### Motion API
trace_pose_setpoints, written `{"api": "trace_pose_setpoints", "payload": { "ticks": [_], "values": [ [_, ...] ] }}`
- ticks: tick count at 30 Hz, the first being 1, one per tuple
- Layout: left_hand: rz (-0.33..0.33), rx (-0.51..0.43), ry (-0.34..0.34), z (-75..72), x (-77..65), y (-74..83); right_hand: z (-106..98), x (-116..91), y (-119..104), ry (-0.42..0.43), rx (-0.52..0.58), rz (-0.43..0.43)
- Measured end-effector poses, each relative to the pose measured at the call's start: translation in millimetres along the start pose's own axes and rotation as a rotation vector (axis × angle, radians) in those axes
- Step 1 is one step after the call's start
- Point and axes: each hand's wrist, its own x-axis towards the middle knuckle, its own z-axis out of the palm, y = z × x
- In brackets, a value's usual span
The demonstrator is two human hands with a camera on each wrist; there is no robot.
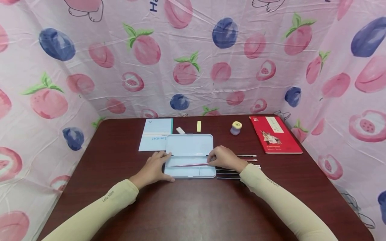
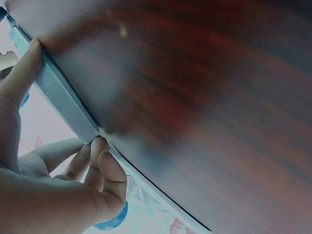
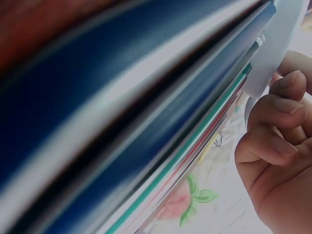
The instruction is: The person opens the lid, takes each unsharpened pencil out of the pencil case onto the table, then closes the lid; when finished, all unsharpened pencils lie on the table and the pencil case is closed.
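Note:
A pale blue pencil case (image 1: 189, 144) lies with its lid folded back on the table. My left hand (image 1: 153, 167) grips its left end, thumb at the front edge and fingers toward the back; the left wrist view shows these fingers curled by the corner of the case (image 2: 68, 102). Over the right end, my right hand (image 1: 223, 158) pinches a thin reddish pencil (image 1: 190, 164) that slants across the open case. Several more pencils (image 1: 228, 178) lie side by side, right of the case, partly under the right hand and forearm. In the right wrist view the fingertips are curled, the pinched pencil hidden.
Behind the case are a light blue notebook (image 1: 153, 129), a white eraser (image 1: 180, 130), a yellow strip (image 1: 199, 126) and a yellow-and-purple pencil sharpener (image 1: 236, 128). A red book (image 1: 275, 135) lies at the back right. Patterned cloth (image 1: 199, 50) hangs around the dark table (image 1: 193, 211).

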Motion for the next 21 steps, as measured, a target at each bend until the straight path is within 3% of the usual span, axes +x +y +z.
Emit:
{"api": "trace_pose_setpoints", "payload": {
  "ticks": [12,21],
  "values": [
    [0.003,-0.003,0.001,-1.0,-0.7,1.1,-1.3,-8.6,1.2,0.038,-0.051,-0.098],
    [-0.003,0.000,0.004,-0.6,-0.9,1.1,-9.6,-20.5,12.5,0.083,-0.019,-0.077]
  ]
}}
